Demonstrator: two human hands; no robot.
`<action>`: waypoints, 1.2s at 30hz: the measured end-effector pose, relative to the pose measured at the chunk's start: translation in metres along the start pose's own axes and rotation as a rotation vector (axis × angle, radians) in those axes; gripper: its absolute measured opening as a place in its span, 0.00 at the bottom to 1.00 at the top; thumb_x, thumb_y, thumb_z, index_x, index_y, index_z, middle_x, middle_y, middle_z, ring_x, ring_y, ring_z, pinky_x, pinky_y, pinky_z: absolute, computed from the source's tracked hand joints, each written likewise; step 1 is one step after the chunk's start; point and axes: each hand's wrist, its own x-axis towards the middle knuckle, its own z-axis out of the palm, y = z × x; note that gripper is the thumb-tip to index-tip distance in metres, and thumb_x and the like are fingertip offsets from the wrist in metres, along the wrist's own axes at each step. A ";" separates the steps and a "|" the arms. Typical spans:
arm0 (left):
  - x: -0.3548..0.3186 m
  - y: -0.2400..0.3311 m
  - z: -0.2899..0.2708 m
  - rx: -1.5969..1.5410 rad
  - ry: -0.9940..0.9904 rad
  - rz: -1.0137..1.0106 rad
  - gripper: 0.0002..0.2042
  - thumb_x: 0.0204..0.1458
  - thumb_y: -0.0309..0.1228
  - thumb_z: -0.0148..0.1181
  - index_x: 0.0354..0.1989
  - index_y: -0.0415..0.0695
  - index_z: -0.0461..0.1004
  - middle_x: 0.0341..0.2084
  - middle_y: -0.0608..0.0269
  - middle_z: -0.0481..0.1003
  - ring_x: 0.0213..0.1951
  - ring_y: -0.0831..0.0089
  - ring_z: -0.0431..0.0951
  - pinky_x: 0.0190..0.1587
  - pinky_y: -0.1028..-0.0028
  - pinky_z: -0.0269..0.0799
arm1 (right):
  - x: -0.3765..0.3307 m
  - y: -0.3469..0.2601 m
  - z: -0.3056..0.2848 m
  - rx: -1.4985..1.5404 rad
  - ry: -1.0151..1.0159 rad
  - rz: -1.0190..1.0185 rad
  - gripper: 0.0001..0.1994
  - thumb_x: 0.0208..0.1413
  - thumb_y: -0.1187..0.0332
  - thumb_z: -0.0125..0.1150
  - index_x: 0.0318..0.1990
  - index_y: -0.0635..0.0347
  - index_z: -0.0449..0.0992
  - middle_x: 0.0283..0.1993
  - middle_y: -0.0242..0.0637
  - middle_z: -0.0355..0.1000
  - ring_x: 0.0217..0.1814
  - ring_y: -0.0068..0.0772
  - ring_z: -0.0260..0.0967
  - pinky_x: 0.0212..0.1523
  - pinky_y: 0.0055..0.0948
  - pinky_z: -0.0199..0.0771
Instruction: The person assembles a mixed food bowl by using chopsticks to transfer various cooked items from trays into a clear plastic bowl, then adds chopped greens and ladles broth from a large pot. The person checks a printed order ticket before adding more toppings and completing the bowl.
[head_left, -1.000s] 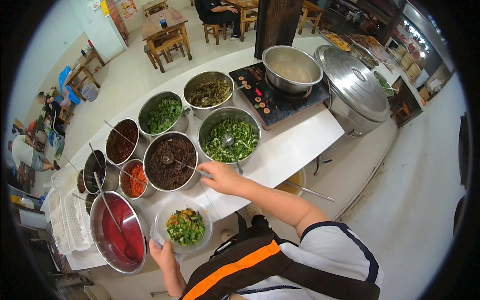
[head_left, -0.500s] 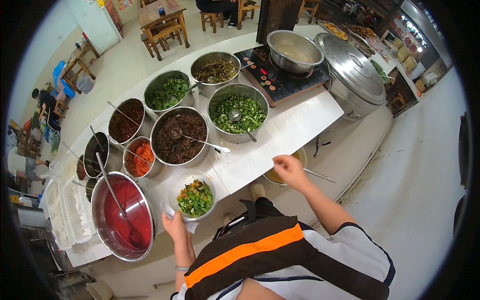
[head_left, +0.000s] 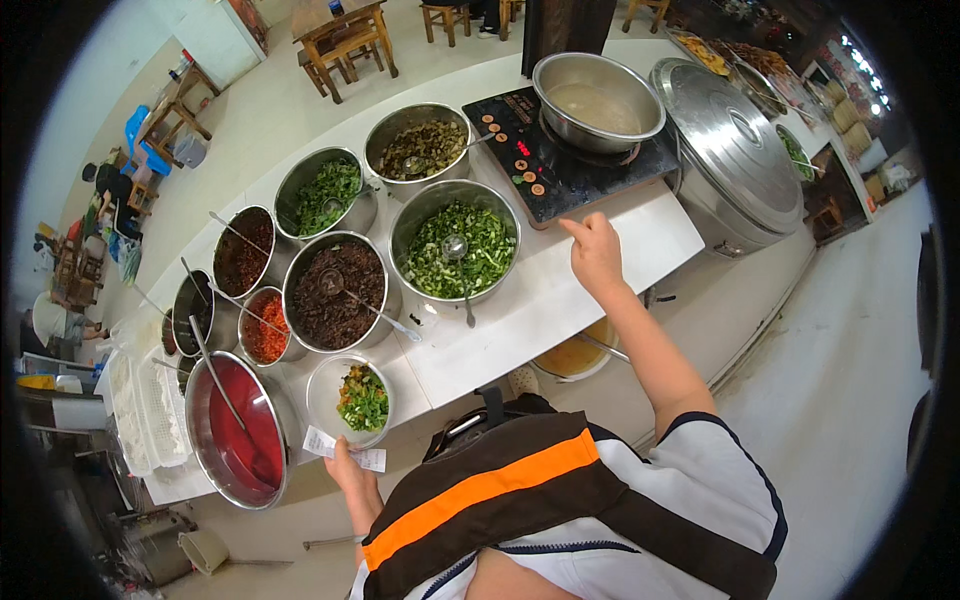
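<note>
My left hand is at the counter's near edge, pinching a white paper slip just below a small clear bowl of chopped greens with orange bits. Whether the fingers also touch the bowl I cannot tell. My right hand hovers over the white counter, index finger stretched out toward the black induction cooker, other fingers curled, holding nothing. A steel pot of pale broth stands on the cooker. A big bowl of chopped greens with a ladle sits left of the right hand.
Several steel bowls of toppings with spoons fill the counter: dark mince, greens, pickled vegetables, red chilli, red sauce. A large lidded steel pot stands right. Wooden tables and stools stand beyond.
My right hand left the ladle in the dark mince bowl, dropped back to the counter edge, then rose toward the cooker. The small bowl and my left hand shifted slightly right.
</note>
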 end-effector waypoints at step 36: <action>-0.010 -0.024 0.003 -0.071 0.211 -0.129 0.22 0.56 0.34 0.55 0.57 0.41 0.62 0.47 0.57 0.72 0.44 0.62 0.74 0.45 0.61 0.71 | 0.068 0.050 0.054 -0.051 -0.219 -0.175 0.16 0.43 0.77 0.54 0.40 0.48 0.80 0.29 0.32 0.61 0.34 0.36 0.64 0.34 0.36 0.60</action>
